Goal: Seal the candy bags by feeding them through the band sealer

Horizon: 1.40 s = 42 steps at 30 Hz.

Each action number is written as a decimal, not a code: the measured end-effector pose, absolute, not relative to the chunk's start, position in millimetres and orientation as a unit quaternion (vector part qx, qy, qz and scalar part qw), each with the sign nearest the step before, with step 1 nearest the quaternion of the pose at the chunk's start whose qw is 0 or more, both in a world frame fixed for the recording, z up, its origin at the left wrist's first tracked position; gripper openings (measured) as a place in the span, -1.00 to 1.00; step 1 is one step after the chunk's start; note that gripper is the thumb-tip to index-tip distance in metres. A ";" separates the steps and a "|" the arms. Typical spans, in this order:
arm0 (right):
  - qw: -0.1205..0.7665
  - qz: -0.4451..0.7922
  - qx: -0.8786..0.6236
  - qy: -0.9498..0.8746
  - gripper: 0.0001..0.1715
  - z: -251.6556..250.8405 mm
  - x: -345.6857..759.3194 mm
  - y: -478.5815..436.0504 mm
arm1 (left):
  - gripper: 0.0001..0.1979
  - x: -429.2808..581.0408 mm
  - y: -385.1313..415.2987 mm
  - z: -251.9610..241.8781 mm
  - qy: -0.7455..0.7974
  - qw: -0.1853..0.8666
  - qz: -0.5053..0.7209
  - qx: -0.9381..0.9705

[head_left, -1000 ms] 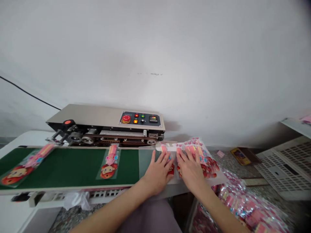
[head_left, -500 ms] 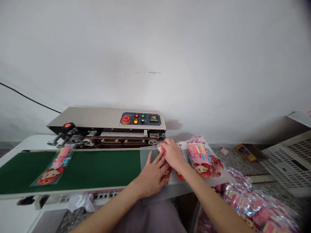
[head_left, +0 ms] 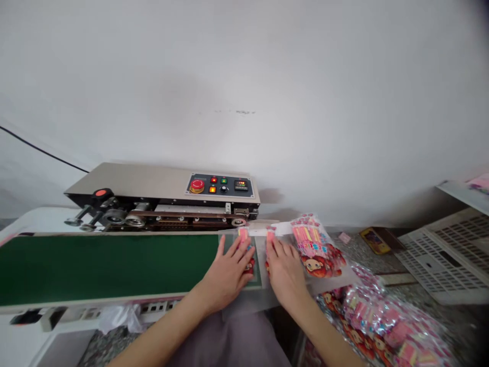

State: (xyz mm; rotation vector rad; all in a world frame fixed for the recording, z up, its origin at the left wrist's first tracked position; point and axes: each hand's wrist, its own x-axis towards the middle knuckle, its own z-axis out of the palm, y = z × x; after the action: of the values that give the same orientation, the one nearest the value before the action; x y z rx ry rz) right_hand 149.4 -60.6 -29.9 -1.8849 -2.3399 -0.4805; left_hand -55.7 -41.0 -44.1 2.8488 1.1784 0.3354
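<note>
My left hand [head_left: 229, 272] lies flat with its fingers spread over a clear printed packet [head_left: 243, 234] of pink and yellow sticks, at the right end of the green conveyor belt [head_left: 126, 267]. To its right, my right hand [head_left: 288, 270] rests with fingers extended on a second packet [head_left: 271, 236], whose lower part it hides. Just behind the hands is the intake end of a band sealer [head_left: 164, 186]. Farther right is a pile of the same printed packets [head_left: 315, 250], showing a red-haired cartoon character.
Many shiny filled packets [head_left: 393, 316] are heaped at lower right. Beyond them a small box [head_left: 378, 240] lies on the speckled floor near a pale slatted crate [head_left: 451, 260]. The sealer stands near the wall. White crumpled material [head_left: 120, 318] hangs below the belt.
My right hand has moved off the top of the left packet and down onto the neighbouring one. The packet at the belt's left end is no longer in view. The camera view has shifted slightly.
</note>
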 end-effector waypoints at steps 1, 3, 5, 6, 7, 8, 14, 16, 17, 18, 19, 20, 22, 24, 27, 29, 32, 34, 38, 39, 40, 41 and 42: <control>0.057 -0.143 -0.618 -0.771 -0.44 -28.6 141.0 -59.8 | -0.41 -60.7 -42.8 -41.1 0.392 0.014 0.097 0.915; 0.079 -0.115 -0.610 -0.780 -0.46 -20.2 129.2 -57.4 | -0.41 -67.5 -46.2 -33.3 0.434 0.002 0.077 0.898; 0.105 -0.105 -0.604 -0.783 -0.51 -6.8 132.5 -56.8 | -0.40 -66.2 -48.0 -24.7 0.482 -0.009 0.069 0.873; 0.116 -0.112 -0.606 -0.779 -0.53 0.2 141.3 -57.5 | -0.41 -61.8 -47.9 -21.3 0.494 -0.014 0.073 0.866; 0.125 -0.126 -0.614 -0.769 -0.54 6.3 154.2 -58.9 | -0.43 -55.1 -47.0 -19.0 0.489 -0.018 0.079 0.869; 0.129 -0.146 -0.626 -0.756 -0.55 11.0 170.1 -60.7 | -0.45 -46.8 -45.2 -18.4 0.466 -0.020 0.088 0.880; 0.083 -0.211 -0.678 -0.699 -0.49 -2.5 237.4 -71.2 | -0.44 -6.5 -34.2 -41.2 0.360 -0.016 0.129 0.924; 0.092 -0.199 -0.671 -0.709 -0.44 -17.6 223.4 -71.6 | -0.44 -7.7 -35.7 -48.5 0.380 -0.026 0.132 0.915; 0.100 -0.188 -0.667 -0.714 -0.42 -24.3 210.3 -71.0 | -0.45 -11.0 -37.2 -50.3 0.392 -0.031 0.132 0.910; 0.109 -0.175 -0.666 -0.717 -0.40 -29.5 194.9 -70.1 | -0.45 -15.7 -38.9 -50.7 0.402 -0.034 0.129 0.906; 0.117 -0.160 -0.669 -0.716 -0.39 -32.8 178.8 -68.9 | -0.46 -21.8 -40.5 -49.8 0.412 -0.035 0.123 0.902; 0.123 -0.144 -0.674 -0.714 -0.38 -33.9 163.7 -67.5 | -0.47 -28.7 -41.8 -47.6 0.421 -0.034 0.113 0.900; 0.131 -0.114 -0.684 -0.708 -0.37 -30.4 141.7 -64.7 | -0.47 -43.9 -43.1 -40.3 0.439 -0.028 0.085 0.894; 0.136 -0.097 -0.684 -0.710 -0.39 -22.4 135.7 -63.2 | -0.45 -56.3 -42.8 -29.8 0.461 -0.022 0.058 0.885; 0.137 -0.109 -0.677 -0.715 -0.46 -10.6 152.4 -65.2 | -0.42 -56.5 -41.2 -12.9 0.495 -0.014 0.055 0.867; 0.123 -0.128 -0.682 -0.710 -0.52 -5.5 169.4 -67.8 | -0.44 -40.7 -40.6 -5.8 0.485 -0.001 0.071 0.872; 0.097 -0.138 -0.687 -0.707 -0.54 0.3 184.3 -65.6 | -0.48 -5.7 -40.4 -7.9 0.424 0.028 0.084 0.901; 0.091 -0.120 -0.674 -0.723 -0.54 4.5 183.4 -56.2 | -0.44 12.7 -40.6 -16.7 0.407 0.030 0.086 0.909; 0.090 -0.033 -0.625 -0.775 -0.57 11.1 168.2 -20.3 | -0.39 22.6 -42.3 -35.2 0.411 0.012 0.094 0.907; 0.087 -0.013 -0.619 -0.780 -0.59 11.5 164.7 -10.3 | -0.39 21.4 -42.8 -37.6 0.413 0.010 0.094 0.906; 0.085 0.002 -0.618 -0.781 -0.61 11.4 162.0 -1.1 | -0.39 19.9 -43.4 -39.0 0.415 0.009 0.094 0.905; 0.083 0.014 -0.622 -0.779 -0.63 11.1 160.3 6.8 | -0.39 18.3 -43.9 -39.5 0.417 0.009 0.095 0.904; 0.082 0.022 -0.625 -0.776 -0.66 10.9 159.4 13.2 | -0.38 17.0 -44.3 -39.6 0.418 0.011 0.098 0.903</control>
State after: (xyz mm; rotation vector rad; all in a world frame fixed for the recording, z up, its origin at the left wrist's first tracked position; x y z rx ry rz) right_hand 159.4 13.2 10.9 -1.8679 -2.3188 0.0654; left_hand 17.0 -44.3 -39.6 2.8186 1.3035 0.3048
